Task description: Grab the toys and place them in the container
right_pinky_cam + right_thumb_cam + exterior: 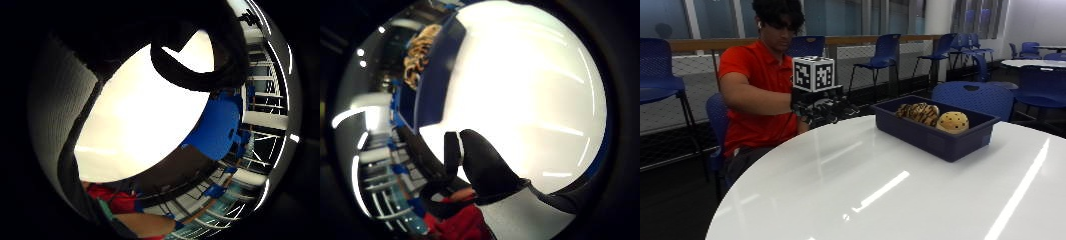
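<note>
Sitting in blue container (943, 137): striped and spotted plush toys (933, 116).

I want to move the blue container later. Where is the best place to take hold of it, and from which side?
Probably grip the blue container by its short rim nearest the gloved right hand, coming from above: its top is open, its walls are upright, and the toys lie further along inside.

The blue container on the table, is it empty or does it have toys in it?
Not empty. The outside view shows the blue container holding a striped toy and a round spotted yellow toy.
</note>
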The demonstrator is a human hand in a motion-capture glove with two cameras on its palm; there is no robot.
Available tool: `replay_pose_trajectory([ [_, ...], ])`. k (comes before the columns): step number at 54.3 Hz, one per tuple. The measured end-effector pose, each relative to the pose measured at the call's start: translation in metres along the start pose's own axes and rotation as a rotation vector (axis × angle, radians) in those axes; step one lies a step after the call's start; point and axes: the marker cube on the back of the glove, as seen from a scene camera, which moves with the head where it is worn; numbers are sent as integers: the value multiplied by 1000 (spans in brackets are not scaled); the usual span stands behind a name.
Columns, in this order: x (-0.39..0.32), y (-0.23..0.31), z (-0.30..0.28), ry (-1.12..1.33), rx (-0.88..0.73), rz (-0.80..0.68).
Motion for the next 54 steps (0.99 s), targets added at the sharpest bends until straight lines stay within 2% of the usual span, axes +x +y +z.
replay_pose_trajectory([
  [21, 30, 36, -10, -42, 43, 10],
  [54, 39, 47, -13, -38, 34, 45],
])
